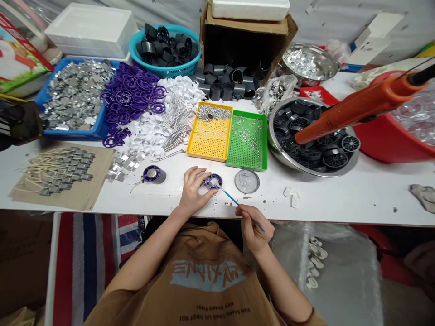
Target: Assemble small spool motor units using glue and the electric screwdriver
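My left hand grips a small round part with a purple spoked ring on the white table, thumb and fingers closed on its side. In my right hand is a thin blue brush, held like a pen. The brush's pale tip touches the inside of the purple ring. Right of the part lies a shallow round dish of grey paste. To the left stands a black cylinder with a purple ring and a silver disc on top, wires trailing from it.
Behind the hands lie a yellow tray and a green tray of tiny metal pieces. An orange power tool slants over a steel bowl of black wheels. Purple rings and wired grey blocks lie left.
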A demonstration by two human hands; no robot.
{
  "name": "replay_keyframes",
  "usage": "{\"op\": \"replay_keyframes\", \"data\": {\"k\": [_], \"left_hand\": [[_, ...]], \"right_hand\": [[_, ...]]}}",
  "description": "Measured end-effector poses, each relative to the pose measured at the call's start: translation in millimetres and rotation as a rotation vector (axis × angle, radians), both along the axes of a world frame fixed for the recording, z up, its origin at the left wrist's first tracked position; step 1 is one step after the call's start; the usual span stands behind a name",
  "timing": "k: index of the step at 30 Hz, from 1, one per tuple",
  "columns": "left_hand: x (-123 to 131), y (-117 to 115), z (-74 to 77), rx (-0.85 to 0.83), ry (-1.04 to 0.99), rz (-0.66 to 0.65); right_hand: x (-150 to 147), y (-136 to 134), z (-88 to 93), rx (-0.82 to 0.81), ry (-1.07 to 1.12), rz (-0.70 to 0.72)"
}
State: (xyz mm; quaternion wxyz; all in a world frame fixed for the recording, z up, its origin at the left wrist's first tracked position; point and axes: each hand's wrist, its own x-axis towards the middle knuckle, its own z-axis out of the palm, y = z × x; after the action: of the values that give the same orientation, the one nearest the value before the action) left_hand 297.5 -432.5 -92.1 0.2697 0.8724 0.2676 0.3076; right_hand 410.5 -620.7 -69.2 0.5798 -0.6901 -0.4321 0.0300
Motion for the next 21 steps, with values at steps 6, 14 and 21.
{"op": "replay_keyframes", "data": {"k": [6, 14, 21], "left_hand": [[0.0, 0.2, 0.2, -0.002, -0.002, -0.003], [1.0, 0.3, 0.6, 0.017, -0.017, -0.006], [1.3, 0.5, -0.5, 0.023, -0.012, -0.007]], "right_hand": [[8.7, 9.3, 8.8, 0.032, 0.015, -0.009], [14.5, 6.5, 14.2, -0.061, -0.099, 0.060], [13.7, 17.0, 14.6, 0.074, 0.017, 0.069]]}}
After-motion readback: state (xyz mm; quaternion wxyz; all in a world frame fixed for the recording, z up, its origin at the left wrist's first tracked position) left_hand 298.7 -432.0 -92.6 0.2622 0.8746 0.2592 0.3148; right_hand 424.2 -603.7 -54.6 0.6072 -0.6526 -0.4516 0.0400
